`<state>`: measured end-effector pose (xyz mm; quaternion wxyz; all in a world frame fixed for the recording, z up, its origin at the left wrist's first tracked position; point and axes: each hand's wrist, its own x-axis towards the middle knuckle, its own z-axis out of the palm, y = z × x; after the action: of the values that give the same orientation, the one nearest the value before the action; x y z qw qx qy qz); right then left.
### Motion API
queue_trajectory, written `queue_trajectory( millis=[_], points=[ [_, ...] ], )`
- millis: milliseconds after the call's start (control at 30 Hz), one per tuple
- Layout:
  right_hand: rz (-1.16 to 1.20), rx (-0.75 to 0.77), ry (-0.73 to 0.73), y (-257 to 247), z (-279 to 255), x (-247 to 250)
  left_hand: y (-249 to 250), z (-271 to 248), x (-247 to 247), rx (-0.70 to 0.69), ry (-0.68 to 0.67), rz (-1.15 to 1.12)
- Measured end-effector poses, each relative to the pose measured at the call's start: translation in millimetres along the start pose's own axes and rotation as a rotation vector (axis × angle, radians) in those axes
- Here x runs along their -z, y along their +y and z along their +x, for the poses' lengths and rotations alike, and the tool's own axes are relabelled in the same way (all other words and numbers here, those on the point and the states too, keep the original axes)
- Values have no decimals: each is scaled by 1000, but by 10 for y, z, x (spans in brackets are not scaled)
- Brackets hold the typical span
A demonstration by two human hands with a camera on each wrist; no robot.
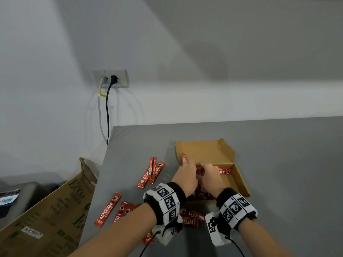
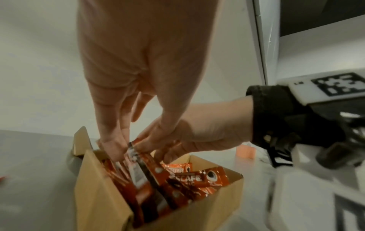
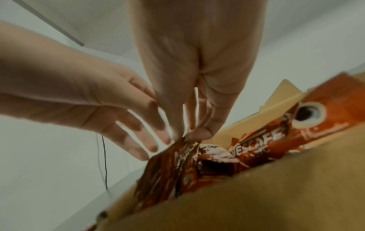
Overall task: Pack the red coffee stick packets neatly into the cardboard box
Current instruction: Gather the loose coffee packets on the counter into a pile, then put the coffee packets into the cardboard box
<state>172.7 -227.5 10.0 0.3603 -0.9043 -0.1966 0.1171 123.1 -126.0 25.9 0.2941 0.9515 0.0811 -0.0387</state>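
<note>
While both my hands reach into the cardboard box, packets stand bunched inside.
My right hand pinches a red packet; my left hand presses straight fingers against the bunch; loose packets lie near the desk's left edge.

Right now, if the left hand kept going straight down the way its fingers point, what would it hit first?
Probably the upright packets in the box; the left hand has its fingertips already at their top ends, though exact contact is unclear.
</note>
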Motion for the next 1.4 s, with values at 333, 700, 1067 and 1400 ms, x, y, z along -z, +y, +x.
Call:
queue_trajectory(
  millis=[333,700,1067,1400],
  points=[
    [-27,-61,27,102,154,151,-321,230,195,36,119,172],
    [-303,-66,-66,-356,1012,355,-1043,153,280,478,10,225],
    [-617,53,-436,-485,1773,-34,-1228,410,238,436,-148,338],
    [-669,-27,-363,-451,1992,-293,-1256,374,430,382,-66,183]
  ],
)
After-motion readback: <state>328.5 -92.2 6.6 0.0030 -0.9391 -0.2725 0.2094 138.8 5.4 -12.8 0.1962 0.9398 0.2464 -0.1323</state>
